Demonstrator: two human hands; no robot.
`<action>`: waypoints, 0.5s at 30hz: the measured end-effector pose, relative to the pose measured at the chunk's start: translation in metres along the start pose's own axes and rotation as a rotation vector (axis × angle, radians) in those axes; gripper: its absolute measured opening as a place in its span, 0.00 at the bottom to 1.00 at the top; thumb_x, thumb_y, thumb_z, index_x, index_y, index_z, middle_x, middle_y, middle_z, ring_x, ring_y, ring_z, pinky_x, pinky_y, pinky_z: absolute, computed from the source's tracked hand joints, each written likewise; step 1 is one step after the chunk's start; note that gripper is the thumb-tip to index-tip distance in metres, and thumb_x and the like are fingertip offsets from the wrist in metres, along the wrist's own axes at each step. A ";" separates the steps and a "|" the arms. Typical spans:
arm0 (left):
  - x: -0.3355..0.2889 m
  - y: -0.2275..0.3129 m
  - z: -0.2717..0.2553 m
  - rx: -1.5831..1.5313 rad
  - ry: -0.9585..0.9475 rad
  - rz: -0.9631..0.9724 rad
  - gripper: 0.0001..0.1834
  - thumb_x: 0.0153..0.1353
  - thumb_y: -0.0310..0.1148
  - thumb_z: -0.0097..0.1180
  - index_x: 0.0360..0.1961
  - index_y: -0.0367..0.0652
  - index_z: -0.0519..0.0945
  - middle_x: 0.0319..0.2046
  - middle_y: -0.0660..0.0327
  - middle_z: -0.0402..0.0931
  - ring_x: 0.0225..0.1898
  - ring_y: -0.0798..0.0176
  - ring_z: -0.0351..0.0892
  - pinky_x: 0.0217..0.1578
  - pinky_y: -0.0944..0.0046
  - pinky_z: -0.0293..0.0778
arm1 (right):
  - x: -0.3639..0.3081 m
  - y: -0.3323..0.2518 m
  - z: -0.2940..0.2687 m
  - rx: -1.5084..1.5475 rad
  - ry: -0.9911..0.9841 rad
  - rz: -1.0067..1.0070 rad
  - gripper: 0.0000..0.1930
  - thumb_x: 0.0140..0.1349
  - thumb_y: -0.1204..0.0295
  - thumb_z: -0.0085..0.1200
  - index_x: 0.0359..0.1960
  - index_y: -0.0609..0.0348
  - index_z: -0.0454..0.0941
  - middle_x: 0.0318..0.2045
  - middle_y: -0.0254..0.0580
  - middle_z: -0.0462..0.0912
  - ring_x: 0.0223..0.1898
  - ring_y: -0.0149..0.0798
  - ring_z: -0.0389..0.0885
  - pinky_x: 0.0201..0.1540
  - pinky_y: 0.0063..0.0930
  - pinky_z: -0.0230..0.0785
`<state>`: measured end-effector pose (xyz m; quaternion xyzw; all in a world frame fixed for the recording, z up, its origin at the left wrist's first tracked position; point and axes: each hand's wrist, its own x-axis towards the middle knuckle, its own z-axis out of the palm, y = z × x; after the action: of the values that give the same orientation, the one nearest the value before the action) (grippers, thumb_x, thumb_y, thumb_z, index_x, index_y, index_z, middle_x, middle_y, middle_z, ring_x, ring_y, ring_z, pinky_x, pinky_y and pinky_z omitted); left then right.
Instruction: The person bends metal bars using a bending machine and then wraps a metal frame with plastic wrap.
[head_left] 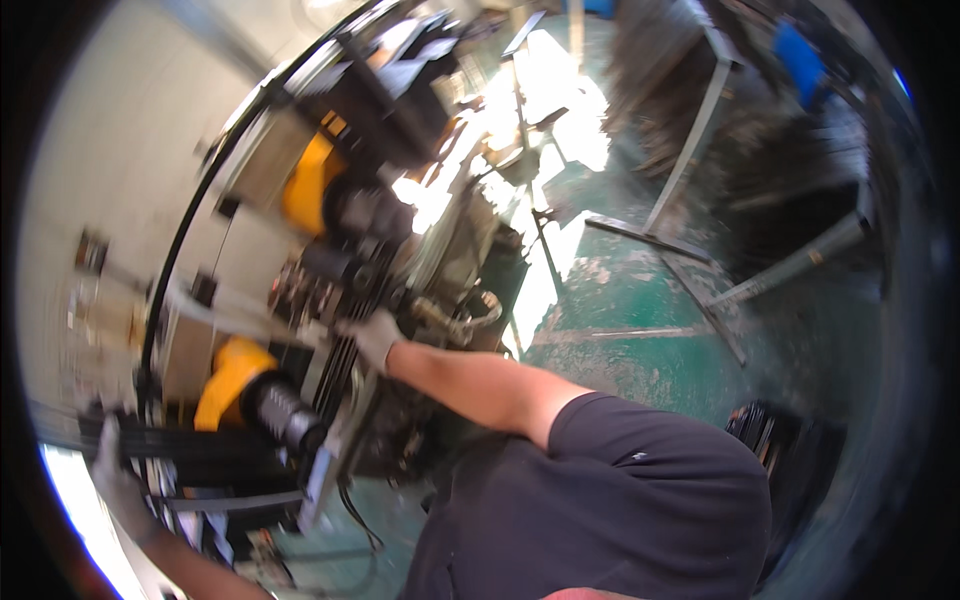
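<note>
My left hand (122, 490), in a pale glove, is at the far left against the end of a stack of long dark bars (210, 446). One finger points up along the stack. Blur hides whether the others grip it. My right arm reaches across to the machine (400, 400) in the middle. The gloved right hand (376, 338) rests at narrow dark rails (335, 375), fingers curled toward them. Whatever lies within those fingers is too blurred to name. Left of the rails sits a yellow housing with a ribbed dark cylinder (282, 412); a second yellow housing (312, 185) stands farther up.
A curved black hose or frame (180, 240) arches along the pale wall. Sunlight falls on the green floor (620, 345) beyond the machine. At right, metal stand legs (690, 150) hold dark stacked material. More dark bars (775, 440) lie behind my right shoulder. A cable (360, 525) hangs below the machine.
</note>
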<state>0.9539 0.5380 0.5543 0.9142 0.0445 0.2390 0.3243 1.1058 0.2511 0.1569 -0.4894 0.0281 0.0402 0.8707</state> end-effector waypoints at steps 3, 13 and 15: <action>-0.009 0.013 0.009 -0.129 0.099 -0.140 0.23 0.78 0.34 0.53 0.68 0.32 0.76 0.56 0.53 0.83 0.57 0.56 0.85 0.59 0.58 0.80 | 0.008 0.019 -0.002 0.266 -0.014 0.079 0.11 0.65 0.78 0.63 0.47 0.71 0.86 0.41 0.42 0.90 0.40 0.36 0.88 0.47 0.35 0.79; -0.002 0.046 0.012 -0.302 0.331 -0.305 0.20 0.79 0.34 0.53 0.67 0.36 0.77 0.50 0.55 0.85 0.54 0.60 0.85 0.60 0.60 0.80 | 0.004 0.012 0.001 0.411 -0.065 0.192 0.10 0.65 0.76 0.64 0.46 0.67 0.85 0.40 0.36 0.88 0.39 0.34 0.82 0.45 0.34 0.72; -0.006 0.053 0.019 -0.259 0.355 -0.296 0.17 0.78 0.34 0.54 0.59 0.33 0.82 0.47 0.53 0.86 0.50 0.59 0.87 0.58 0.61 0.81 | 0.006 0.015 -0.001 0.408 -0.100 0.168 0.09 0.64 0.77 0.63 0.45 0.66 0.85 0.40 0.36 0.88 0.40 0.33 0.82 0.46 0.32 0.73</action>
<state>0.9539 0.4839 0.5719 0.7923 0.2031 0.3493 0.4570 1.1106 0.2586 0.1426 -0.2967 0.0332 0.1302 0.9455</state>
